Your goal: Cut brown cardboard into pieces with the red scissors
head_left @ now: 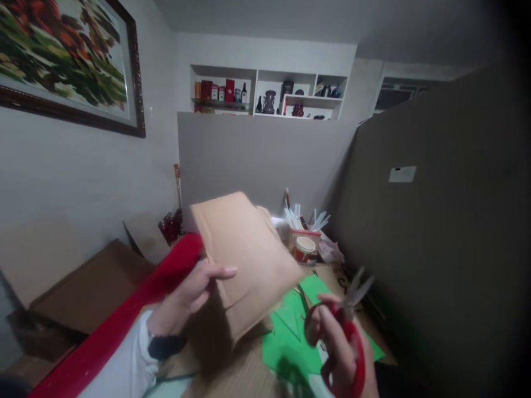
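My left hand [197,290] grips a sheet of brown cardboard [249,251] by its left edge, thumb on top and the other fingers hidden beneath. The cardboard is tilted and raised over the table. In my right hand [338,340] is a pair of scissors [352,315] with red handles, its blades slightly apart and pointing up and away from me. The blades are clear of the cardboard. Below and between my hands lie pieces of green paper [286,337] on the table.
A box of white sticks [305,229] and a paper tub [305,249] stand at the back. Red cloth [136,301] runs along the left, beside a cardboard box [91,282]. Grey partitions [265,160] rise behind and on the right. Wooden tabletop [236,373] shows in front.
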The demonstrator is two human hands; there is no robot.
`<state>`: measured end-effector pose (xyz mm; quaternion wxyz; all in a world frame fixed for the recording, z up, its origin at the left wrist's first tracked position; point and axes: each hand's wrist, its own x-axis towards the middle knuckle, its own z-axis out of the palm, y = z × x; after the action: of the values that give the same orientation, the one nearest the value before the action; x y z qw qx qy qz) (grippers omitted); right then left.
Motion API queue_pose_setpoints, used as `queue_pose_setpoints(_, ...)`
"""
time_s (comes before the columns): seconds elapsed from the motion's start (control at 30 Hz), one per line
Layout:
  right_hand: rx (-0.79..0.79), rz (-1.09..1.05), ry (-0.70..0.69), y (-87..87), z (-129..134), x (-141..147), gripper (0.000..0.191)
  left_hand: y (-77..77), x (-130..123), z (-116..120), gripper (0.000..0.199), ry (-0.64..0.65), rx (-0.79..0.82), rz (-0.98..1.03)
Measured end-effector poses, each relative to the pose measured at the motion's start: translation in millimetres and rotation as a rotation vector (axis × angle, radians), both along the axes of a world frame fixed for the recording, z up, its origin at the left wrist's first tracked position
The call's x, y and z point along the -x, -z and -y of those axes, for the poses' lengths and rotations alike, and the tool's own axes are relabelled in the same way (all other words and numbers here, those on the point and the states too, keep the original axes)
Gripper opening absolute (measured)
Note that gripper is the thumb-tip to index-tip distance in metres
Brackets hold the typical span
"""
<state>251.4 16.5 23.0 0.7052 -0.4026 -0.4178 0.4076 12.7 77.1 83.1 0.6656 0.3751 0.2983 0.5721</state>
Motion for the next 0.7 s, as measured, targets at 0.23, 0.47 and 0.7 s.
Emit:
queue_pose_setpoints(0.23,0.172,-0.076,-0.150,-4.2,-22.5,4.7,0.040,-12.8,15.5,11.7,0.075,0.444,0.018,-0.196)
queue_pose_setpoints(0.47,0.100,-0.224,0.073,-1.2,-18.1,27.1,0.045,-3.4,5.2,4.1,0.013,0.056,-0.034,-0.036)
queue_pose_setpoints(0.7,0.107,-0.152,0.218,8.2,-14.6,41.4,0.037,44.6,-41.8,49.1,0.026,-0.012,0.057,-0.007)
